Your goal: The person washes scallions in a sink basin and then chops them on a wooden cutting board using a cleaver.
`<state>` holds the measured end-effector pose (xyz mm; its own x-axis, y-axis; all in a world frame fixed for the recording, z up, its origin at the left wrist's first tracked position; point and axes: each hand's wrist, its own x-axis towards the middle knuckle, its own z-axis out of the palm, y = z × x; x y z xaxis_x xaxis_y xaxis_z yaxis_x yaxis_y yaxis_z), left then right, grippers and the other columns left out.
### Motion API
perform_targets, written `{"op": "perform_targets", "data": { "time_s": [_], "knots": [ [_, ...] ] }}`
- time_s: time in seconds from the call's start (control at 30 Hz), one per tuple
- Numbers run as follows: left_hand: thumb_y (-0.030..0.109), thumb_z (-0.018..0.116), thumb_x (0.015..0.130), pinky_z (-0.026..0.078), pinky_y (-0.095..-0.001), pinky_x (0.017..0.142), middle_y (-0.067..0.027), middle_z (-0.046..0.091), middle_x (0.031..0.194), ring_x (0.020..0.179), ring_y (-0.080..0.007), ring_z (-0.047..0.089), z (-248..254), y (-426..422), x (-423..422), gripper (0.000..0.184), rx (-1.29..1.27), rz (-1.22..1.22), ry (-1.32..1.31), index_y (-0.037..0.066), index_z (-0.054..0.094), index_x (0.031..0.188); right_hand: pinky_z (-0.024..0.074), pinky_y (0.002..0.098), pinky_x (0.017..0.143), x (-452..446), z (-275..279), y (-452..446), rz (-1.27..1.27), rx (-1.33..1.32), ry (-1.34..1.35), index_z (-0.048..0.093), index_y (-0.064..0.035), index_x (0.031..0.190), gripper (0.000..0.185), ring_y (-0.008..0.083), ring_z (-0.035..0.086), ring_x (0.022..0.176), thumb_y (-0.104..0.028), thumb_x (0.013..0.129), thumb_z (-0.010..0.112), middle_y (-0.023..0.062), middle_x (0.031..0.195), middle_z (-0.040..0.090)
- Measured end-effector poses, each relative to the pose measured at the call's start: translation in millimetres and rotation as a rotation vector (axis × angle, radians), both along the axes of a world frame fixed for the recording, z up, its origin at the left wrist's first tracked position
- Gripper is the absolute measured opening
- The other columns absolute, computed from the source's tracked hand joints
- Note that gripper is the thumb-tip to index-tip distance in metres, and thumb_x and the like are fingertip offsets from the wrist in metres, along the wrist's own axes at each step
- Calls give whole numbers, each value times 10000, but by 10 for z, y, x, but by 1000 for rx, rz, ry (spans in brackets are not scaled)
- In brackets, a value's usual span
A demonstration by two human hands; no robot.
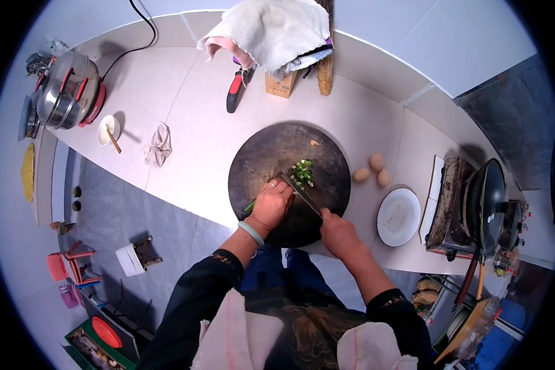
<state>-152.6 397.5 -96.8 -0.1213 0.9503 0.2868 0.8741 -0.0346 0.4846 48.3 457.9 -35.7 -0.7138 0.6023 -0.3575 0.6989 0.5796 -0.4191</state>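
Observation:
A dark round chopping board [259, 148] lies on the counter in front of me. My right hand [340, 233] is closed round the handle of a kitchen knife [305, 197], its blade slanting up and left across the board. With fingers bent, my left hand [272, 202] presses on green onion stalks [250, 207], whose ends stick out at its lower left. The blade's tip end is right beside the left fingertips. Chopped green onion [302, 172] lies in a small heap just beyond the blade. The stalks under my left fingers are mostly hidden.
Three brown eggs [377, 163] and a white plate [399, 217] are right of the board. Further right stands a gas stove [447, 209] with a lidded wok [492, 203]. A small bowl [108, 131], a rag [159, 145] and a steamer pot [71, 92] sit at left.

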Motion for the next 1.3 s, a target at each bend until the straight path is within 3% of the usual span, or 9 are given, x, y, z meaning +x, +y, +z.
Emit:
{"op": "perform_targets", "data": {
  "time_s": [0.17,0.37,0.47,0.77,1.07,1.3],
  "knots": [
    [119,600,742,462,-343,825,-76,600,945,949,-252,565,-97,-31,-78,143,34,-78,65,58,634,867,517,469,651,-160,83,113,32,-56,-72,482,3,999,186,396,634,754,-41,818,480,224,788,628],
    [132,627,751,468,-348,846,-80,612,971,975,-258,574,-117,-77,-58,136,78,-39,1,55,654,860,513,465,668,-242,-188,73,11,4,-10,493,2,1027,217,391,635,763,-50,816,492,230,817,635],
    [114,677,727,488,-356,809,-92,627,964,926,-280,595,-113,-70,-70,159,88,-51,-9,36,646,863,510,467,685,-183,-242,123,-19,-1,55,493,-5,1054,244,392,630,773,-73,820,497,208,822,639],
    [97,619,737,464,-373,714,-85,578,792,787,-275,572,26,-44,14,66,41,91,-120,69,601,794,505,476,688,-45,18,26,8,-29,68,479,-13,1076,264,393,622,793,-76,821,500,218,877,622],
    [86,616,735,469,-369,737,-92,599,822,819,-282,581,-125,-29,-37,92,81,37,-149,63,622,825,518,458,646,-146,118,60,74,-11,-69,474,3,995,181,389,633,744,-46,821,485,221,816,616],
    [69,616,731,478,-370,735,-108,599,835,836,-291,582,-158,-18,-32,77,101,36,-164,47,610,804,514,466,669,-242,-250,118,36,29,37,486,-9,1036,218,389,630,762,-58,824,480,221,829,625]
  ]
}}
